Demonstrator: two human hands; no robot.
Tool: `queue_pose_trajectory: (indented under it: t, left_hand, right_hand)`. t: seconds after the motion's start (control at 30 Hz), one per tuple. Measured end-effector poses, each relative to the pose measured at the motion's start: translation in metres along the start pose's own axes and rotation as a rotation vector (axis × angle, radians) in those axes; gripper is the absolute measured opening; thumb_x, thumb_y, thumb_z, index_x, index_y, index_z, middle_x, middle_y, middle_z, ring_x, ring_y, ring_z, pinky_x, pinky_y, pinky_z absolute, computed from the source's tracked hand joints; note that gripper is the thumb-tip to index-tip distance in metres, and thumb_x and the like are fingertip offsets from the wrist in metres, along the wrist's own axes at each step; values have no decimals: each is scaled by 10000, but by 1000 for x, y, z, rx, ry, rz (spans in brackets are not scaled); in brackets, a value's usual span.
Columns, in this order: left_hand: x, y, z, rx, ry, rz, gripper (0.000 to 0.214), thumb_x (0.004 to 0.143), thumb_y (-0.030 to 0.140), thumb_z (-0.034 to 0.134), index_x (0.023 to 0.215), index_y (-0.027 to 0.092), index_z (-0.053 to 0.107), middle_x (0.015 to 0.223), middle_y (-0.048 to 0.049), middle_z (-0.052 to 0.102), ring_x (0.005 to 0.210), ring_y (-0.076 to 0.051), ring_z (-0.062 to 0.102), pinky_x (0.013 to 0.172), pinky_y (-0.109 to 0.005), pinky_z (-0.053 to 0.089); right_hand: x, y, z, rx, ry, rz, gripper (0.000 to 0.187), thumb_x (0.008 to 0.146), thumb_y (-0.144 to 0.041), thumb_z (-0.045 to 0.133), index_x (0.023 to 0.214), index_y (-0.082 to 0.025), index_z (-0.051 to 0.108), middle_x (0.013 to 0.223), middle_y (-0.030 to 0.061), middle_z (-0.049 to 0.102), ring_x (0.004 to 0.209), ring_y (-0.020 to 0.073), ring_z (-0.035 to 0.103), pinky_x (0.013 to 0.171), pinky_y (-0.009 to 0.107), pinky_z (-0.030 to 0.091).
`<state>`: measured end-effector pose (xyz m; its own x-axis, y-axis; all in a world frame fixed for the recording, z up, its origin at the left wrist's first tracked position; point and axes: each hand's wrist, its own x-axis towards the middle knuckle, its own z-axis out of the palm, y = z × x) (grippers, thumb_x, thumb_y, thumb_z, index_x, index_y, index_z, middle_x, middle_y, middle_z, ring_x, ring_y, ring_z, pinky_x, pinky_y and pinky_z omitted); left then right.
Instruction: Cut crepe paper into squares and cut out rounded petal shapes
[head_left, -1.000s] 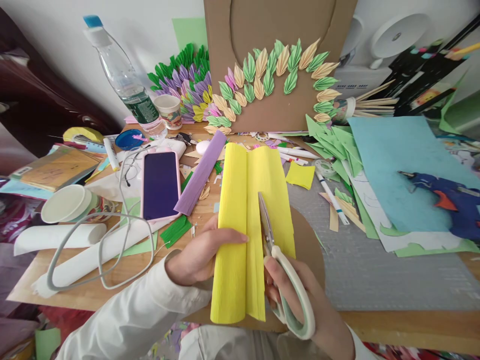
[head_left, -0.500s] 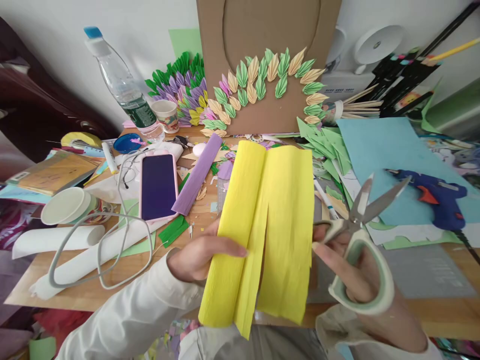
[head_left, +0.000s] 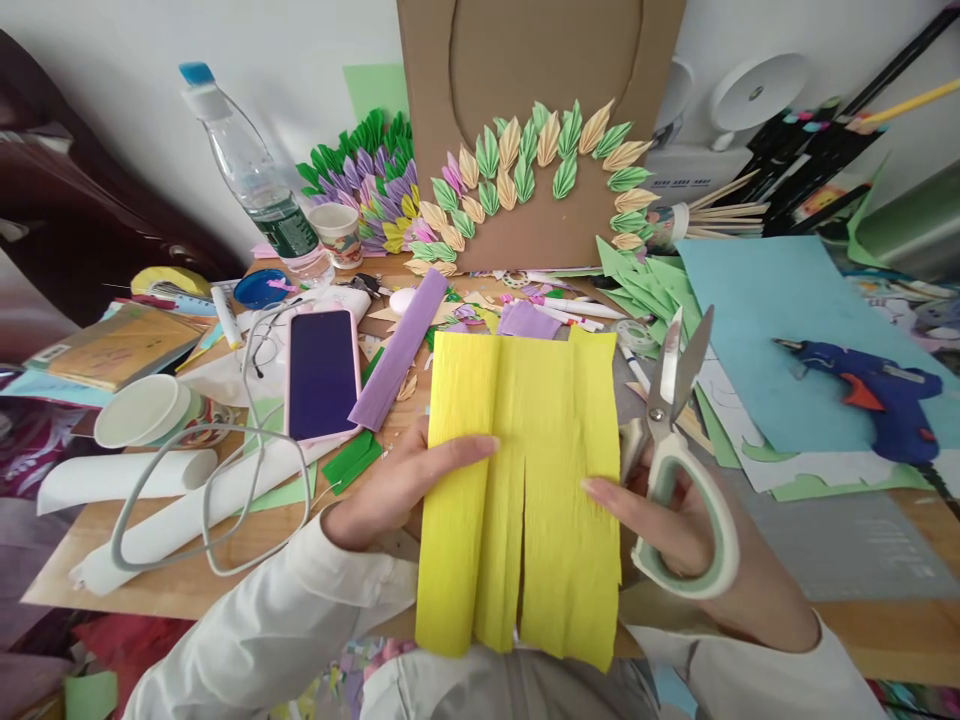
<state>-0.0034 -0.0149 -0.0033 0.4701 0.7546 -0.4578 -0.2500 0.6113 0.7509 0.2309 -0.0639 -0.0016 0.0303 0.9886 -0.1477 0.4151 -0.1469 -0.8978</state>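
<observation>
A sheet of yellow crepe paper [head_left: 555, 430], rolled or folded along its left side, is held up in front of me. A slit runs up from its lower edge near the middle. My left hand [head_left: 409, 485] grips the folded left part, thumb across the front. My right hand [head_left: 667, 520] has its thumb on the sheet's right edge, with the fingers partly hidden behind. Scissors [head_left: 660, 415] with white and pale green handles hang on that same hand, blades apart and pointing up, away from the paper.
Behind stands a cardboard frame [head_left: 540, 235] edged with folded paper leaves. On the left are a phone [head_left: 324, 375], a looped white cable [head_left: 206, 500], a paper cup [head_left: 142, 410] and a water bottle [head_left: 259, 190]. A blue glue gun [head_left: 874, 390] lies on blue paper [head_left: 750, 290] at right.
The yellow paper has lowered and flattened, and its slit looks narrower. My right hand has moved left onto the sheet's edge, with the scissors turning more upright.
</observation>
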Motion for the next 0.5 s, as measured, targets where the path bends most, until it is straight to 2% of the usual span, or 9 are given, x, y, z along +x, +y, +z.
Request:
queue_pose_trajectory:
  t: [0.17, 0.33, 0.43, 0.5]
  left_hand:
    - [1, 4, -1, -105, 9, -15, 387, 701, 163, 749, 1076, 181, 656, 932, -82, 750, 754, -246, 706, 698, -349, 549]
    - [2, 6, 1, -167, 55, -20, 311, 681, 116, 719, 987, 154, 677, 867, -76, 754, 732, -239, 710, 675, -335, 566]
    - [3, 7, 2, -173, 85, -15, 294, 691, 108, 706, 978, 163, 671, 850, -65, 758, 716, -238, 711, 645, -325, 571]
    - [3, 7, 3, -171, 90, -11, 292, 697, 103, 696, 981, 166, 666, 857, -61, 759, 723, -242, 715, 649, -322, 571]
  right_hand:
    - [3, -7, 8, -9, -91, 54, 423, 782, -489, 659, 586, -258, 363, 523, -58, 391, 462, 127, 366, 462, 299, 325]
    - [2, -3, 11, 64, -81, 83, 336, 806, -551, 614, 715, -247, 506, 596, -22, 493, 516, 161, 460, 511, 315, 389]
    - [-9, -3, 5, 220, -151, 57, 415, 867, -605, 501, 663, -244, 515, 617, 12, 525, 545, 177, 501, 553, 338, 414]
    - [-21, -7, 2, 328, -229, 109, 517, 841, -703, 431, 624, -246, 534, 593, 28, 538, 521, 186, 518, 536, 346, 440]
